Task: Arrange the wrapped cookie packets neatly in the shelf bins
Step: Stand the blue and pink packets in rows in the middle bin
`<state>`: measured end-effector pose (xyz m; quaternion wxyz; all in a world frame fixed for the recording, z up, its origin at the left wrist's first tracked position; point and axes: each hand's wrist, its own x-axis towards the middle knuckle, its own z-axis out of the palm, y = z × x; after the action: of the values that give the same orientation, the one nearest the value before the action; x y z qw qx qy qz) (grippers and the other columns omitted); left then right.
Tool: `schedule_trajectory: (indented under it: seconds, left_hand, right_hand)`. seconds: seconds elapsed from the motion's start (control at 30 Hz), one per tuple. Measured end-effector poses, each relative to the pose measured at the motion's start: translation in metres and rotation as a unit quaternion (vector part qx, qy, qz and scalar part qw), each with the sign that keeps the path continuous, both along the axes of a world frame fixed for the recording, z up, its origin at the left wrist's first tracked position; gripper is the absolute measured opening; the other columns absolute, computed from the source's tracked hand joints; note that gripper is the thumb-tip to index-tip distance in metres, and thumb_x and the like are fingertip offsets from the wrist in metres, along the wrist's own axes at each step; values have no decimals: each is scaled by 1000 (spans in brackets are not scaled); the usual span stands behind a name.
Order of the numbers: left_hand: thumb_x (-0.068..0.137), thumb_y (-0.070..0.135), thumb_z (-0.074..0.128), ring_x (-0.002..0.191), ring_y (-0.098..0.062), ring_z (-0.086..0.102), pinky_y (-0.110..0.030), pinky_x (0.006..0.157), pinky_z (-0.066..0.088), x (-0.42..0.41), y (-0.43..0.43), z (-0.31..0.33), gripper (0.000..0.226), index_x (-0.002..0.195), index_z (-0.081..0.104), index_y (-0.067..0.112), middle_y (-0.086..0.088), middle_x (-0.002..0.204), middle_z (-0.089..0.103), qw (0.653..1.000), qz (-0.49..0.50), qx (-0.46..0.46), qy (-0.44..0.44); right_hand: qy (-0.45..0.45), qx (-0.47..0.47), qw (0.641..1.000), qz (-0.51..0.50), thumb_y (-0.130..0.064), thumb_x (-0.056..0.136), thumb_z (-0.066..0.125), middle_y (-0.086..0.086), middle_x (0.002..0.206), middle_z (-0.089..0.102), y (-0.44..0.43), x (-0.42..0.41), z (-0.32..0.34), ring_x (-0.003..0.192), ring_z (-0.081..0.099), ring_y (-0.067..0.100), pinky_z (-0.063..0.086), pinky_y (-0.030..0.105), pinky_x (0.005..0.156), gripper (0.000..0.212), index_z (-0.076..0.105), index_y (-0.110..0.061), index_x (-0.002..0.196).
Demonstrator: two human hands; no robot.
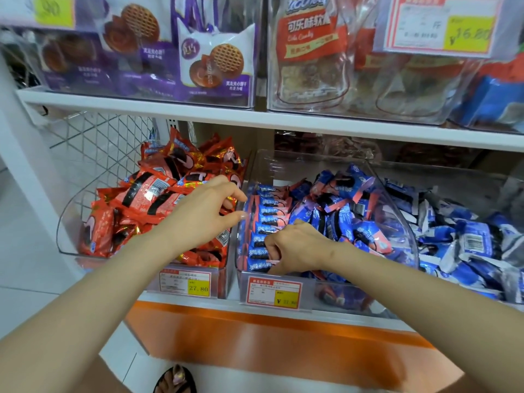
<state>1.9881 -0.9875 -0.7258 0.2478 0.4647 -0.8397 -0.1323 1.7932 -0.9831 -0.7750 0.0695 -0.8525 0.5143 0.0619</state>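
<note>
Gripping blue packets [262,222], red packets [147,199], price tags [273,292]

Light: bright, even.
Glare: sheen on the clear bin [283,165].
Blur: upper price tag [436,24] and orange base [269,336] soft.
Edges: shelf board [198,109] bows.

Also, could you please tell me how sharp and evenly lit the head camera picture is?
Head view: the left hand, right hand and row of blue packets are fairly sharp; the upper-shelf bags and top-right price tag are soft; the clear bin wall shows whitish glare; the orange base is smeared; the shelf edge slants from the wide lens; lighting is even.
</note>
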Motion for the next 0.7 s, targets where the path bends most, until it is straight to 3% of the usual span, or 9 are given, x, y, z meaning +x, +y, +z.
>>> schedule_trajectory:
  seconds: [0.13,0.27,0.33,0.4,0.47,0.5,0.6,0.7]
  left_hand:
    - [85,25,65,91,-8,54,-38,84,50,-1,1,0,22,106,62,20,11,95,45,1000,4,-3,2]
    - [86,27,64,96,-9,49,-33,85,46,-4,0,2,22,108,61,22,8,100,49,999,14,-31,-15]
    - [86,28,63,101,-9,44,-30,84,42,-7,-2,2,22,108,60,23,9,102,50,998,16,-54,-31]
    - [86,27,63,100,-8,40,-30,83,39,-11,-4,2,21,107,61,23,8,103,50,997,11,-71,-30]
    - [85,25,64,96,-8,40,-32,83,40,-17,-7,1,20,105,62,22,7,102,52,996,0,-86,-17]
    - [85,24,65,95,-8,40,-31,81,39,-20,-9,0,19,104,63,21,6,100,53,996,-5,-92,-15]
    - [86,21,63,95,-8,42,-25,76,34,-33,-12,-3,17,103,63,20,8,98,52,995,-22,-92,-15]
    - [86,13,64,85,-1,53,-19,74,44,-48,-12,-4,13,98,65,18,8,91,56,996,-50,-52,55]
  right_hand:
    - [0,1,1000,5,-42,82,66,-14,64,45,2,-3,0,59,36,2,27,29,80,28,44,-26,73]
    - [-41,13,999,-26,-52,75,71,-15,73,56,6,-12,26,71,49,7,33,27,72,31,60,-25,87]
    - [-80,-81,990,-80,-51,78,68,-10,83,64,3,-28,48,82,56,12,39,25,69,30,64,-25,92]
    - [-118,-227,953,-162,-48,85,58,-4,96,66,-6,-59,63,95,59,20,40,28,76,28,65,-25,98]
    - [-73,-337,912,-224,-59,80,39,4,109,65,-15,-93,70,107,54,29,40,35,88,53,67,-22,105]
    - [-34,-335,910,-241,-67,73,34,7,114,62,-18,-107,69,111,50,32,39,38,94,67,67,-21,108]
    - [3,-250,923,-291,-74,69,57,11,133,48,-17,-123,63,124,38,32,29,40,105,78,59,-19,124]
    - [-24,-304,910,-281,-60,72,67,13,129,54,-14,-121,58,122,44,31,28,38,105,69,58,-15,123]
